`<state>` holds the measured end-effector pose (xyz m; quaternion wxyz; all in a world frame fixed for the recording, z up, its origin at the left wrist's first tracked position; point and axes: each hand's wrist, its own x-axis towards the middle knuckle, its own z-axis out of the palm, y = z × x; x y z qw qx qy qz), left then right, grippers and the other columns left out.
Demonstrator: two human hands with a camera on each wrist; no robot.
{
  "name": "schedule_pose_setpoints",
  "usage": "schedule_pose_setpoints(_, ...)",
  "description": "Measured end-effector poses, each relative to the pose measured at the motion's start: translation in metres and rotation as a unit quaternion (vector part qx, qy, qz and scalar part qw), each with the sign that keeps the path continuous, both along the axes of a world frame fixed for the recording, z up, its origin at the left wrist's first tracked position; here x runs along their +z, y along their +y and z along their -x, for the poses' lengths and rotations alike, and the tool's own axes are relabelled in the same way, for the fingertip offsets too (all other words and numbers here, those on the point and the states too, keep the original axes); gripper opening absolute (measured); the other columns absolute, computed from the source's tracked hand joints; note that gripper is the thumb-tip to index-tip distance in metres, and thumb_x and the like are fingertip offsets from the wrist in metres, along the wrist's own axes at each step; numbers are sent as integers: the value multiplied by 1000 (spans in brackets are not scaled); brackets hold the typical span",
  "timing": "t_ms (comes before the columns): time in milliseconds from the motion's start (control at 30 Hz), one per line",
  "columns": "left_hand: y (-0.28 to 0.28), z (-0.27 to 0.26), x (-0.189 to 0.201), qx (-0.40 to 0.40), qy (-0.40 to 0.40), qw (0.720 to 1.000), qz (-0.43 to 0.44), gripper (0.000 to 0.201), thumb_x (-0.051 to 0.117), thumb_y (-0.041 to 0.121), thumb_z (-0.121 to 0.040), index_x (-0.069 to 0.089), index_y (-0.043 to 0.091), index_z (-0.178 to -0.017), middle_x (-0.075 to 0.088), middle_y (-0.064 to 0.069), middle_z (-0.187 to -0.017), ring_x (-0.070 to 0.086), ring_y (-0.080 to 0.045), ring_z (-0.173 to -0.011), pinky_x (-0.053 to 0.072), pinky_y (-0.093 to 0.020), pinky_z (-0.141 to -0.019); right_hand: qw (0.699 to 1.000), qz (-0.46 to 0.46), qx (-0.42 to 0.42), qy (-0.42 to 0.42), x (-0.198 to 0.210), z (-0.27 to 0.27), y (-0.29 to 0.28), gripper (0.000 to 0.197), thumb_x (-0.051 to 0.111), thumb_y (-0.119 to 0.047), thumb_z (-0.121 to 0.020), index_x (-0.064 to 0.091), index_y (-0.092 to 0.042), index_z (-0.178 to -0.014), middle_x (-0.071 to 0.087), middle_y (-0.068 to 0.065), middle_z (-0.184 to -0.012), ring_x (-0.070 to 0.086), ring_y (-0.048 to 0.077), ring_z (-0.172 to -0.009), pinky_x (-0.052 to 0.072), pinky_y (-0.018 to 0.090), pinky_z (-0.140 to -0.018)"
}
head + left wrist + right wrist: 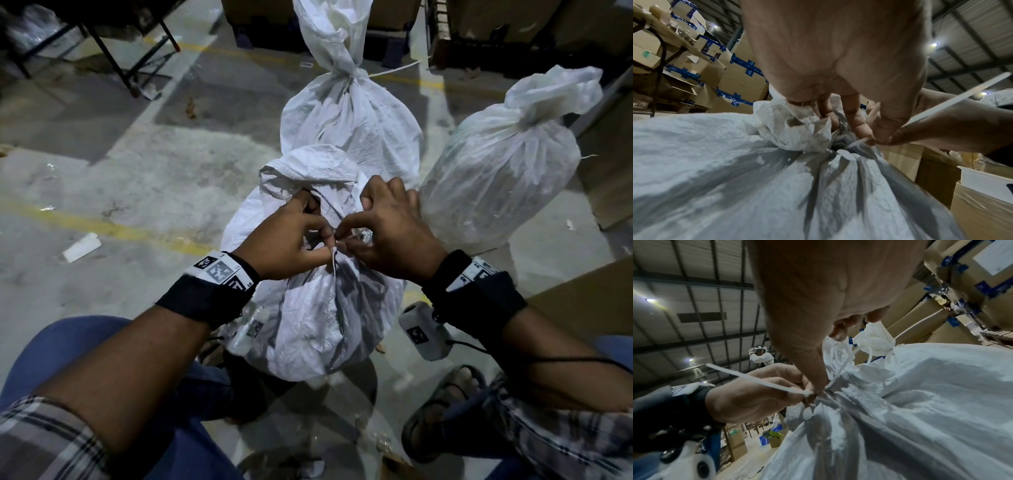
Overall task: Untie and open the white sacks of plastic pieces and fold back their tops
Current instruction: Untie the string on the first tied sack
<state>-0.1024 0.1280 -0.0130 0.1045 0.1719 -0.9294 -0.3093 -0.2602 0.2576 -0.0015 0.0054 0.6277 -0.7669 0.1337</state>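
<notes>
The fingers (863,128) of the left hand (291,236) are curled and pinch the white tie (760,381) right at the gathered neck of the nearest sack (318,308); the thumb and forefinger of the right hand (387,229) close on the same tie from the other side, so the fingertips of both hands meet at the knot. In the wrist views the tie reads as a flat white strap whose loose end sticks out stiffly past the left hand, while its other part runs round the bunched neck. Above the neck the sack's crumpled top (308,168) stands up, and the rest of the left fingers reach into its folds. This sack stands on the concrete floor (137,164) between the person's knees, its neck still gathered and tied. Just behind it stands a second white sack (349,113), tied with a strap whose end juts out sideways, its long top twisted upright. To the right of the nearest sack, close beside it, is a third white sack (507,164), also tied shut. Both wrists wear black bands with printed markers (219,270). Cardboard boxes (740,78) with blue tape are stacked behind the sacks.
</notes>
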Motion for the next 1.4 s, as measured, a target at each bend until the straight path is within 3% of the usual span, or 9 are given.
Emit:
schedule_pose_setpoints(133, 2, 0, 1, -3, 6, 1000, -2, 4, 75, 26, -80, 74, 26, -84, 41, 3, -97, 51, -4, -83, 36, -5, -72, 1000, -24, -1, 17, -2, 4, -2, 14, 70, -47, -82, 71, -36, -91, 30, -7, -101, 37, 24, -105, 24, 38, -85)
schedule_pose_setpoints(300, 0, 2, 1, 2, 4, 1000, -1, 4, 75, 23, -82, 72, 25, -84, 44, 2, -101, 52, -7, -84, 38, -8, -74, 998, -14, -39, 45, -2, 9, -1, 7, 68, -34, -85, 69, -30, -91, 42, 1, -104, 41, 30, -105, 31, 43, -88)
schedule_pose_setpoints(467, 0, 1, 0, 1, 6, 1000, 1, 4, 75, 24, -81, 74, 24, -85, 41, 4, -97, 52, -7, -80, 38, -7, -73, 999, -24, -6, 43, 1, 6, 2, 11, 68, -39, -85, 71, -37, -96, 37, -4, -102, 40, 27, -104, 27, 38, -85)
schedule_pose_setpoints(667, 0, 1, -2, -7, 8, 1000, 3, 4, 77, 26, -81, 74, 25, -84, 40, 3, -96, 49, -3, -82, 34, -4, -72, 996, -50, 18, 76, 1, 0, 1, 20, 67, -48, -84, 71, -35, -98, 46, 3, -109, 42, 30, -107, 29, 41, -85)
schedule_pose_setpoints(900, -1, 3, -1, -7, 13, 1000, -3, 5, 74, 23, -82, 71, 27, -84, 41, 3, -97, 49, -5, -84, 37, -9, -75, 995, -47, -17, 85, 6, 8, 2, 14, 66, -44, -88, 72, -35, -97, 40, -1, -103, 42, 30, -106, 32, 44, -89)
schedule_pose_setpoints(1033, 0, 1, 0, -2, 4, 1000, -6, 5, 75, 25, -81, 72, 28, -84, 41, 2, -97, 49, -7, -83, 41, -15, -75, 996, -20, 14, 81, 4, 3, 5, 14, 69, -42, -85, 72, -34, -97, 45, 3, -101, 45, 32, -102, 34, 44, -85)
schedule_pose_setpoints(1200, 0, 2, 1, -4, 5, 1000, -11, 3, 75, 24, -81, 73, 24, -83, 42, -2, -98, 49, -8, -83, 37, -12, -74, 995, 7, 37, 94, -1, 0, 4, 12, 70, -40, -85, 74, -31, -93, 52, 6, -98, 49, 33, -97, 31, 41, -80)
schedule_pose_setpoints(1400, 0, 3, 2, -9, 11, 1000, -10, 6, 75, 21, -81, 73, 25, -84, 45, -2, -100, 52, -10, -87, 42, -15, -79, 993, 2, 20, 114, 0, 9, 4, 13, 67, -41, -86, 71, -32, -94, 48, 5, -97, 47, 33, -98, 34, 44, -82)
